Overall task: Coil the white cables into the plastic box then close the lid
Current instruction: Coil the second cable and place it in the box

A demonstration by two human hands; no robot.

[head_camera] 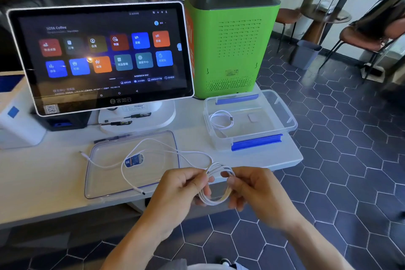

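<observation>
My left hand and my right hand both grip a coil of white cable just in front of the table's edge. The cable's loose tail trails left across the clear lid, which lies flat on the white table. Another loose white strand also lies over the lid. The clear plastic box with blue clips stands open at the table's right end. A coiled white cable rests inside it at the left.
A touchscreen terminal stands at the back of the table, with a green machine to its right, behind the box. A white device sits at far left. Pens lie near the terminal's base. Chairs and a bin stand beyond.
</observation>
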